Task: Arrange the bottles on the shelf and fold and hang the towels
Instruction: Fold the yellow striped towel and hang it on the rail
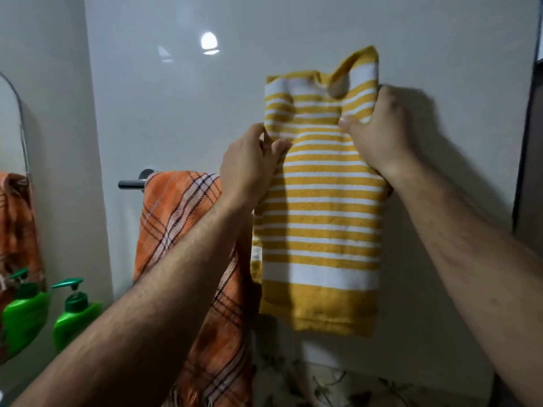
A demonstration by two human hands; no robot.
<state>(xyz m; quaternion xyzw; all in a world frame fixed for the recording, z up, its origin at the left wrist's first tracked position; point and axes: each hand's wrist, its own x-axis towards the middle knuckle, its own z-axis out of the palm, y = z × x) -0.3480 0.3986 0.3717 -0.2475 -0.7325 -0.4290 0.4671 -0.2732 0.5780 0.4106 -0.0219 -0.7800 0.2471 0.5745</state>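
Observation:
A yellow and white striped towel [320, 224] hangs folded in front of the white wall, its upper end bunched above my hands. My left hand [249, 168] pinches its left edge. My right hand [379, 127] grips its upper right part. An orange plaid towel [188, 218] drapes over a metal towel bar [132, 183] to the left, partly behind my left forearm. A green pump bottle [76, 315] stands at the lower left.
A mirror [11, 201] at the far left reflects the orange towel and the green bottle. A dark door frame [529, 142] runs down the right edge. A leaf-patterned surface [323, 386] lies below the striped towel.

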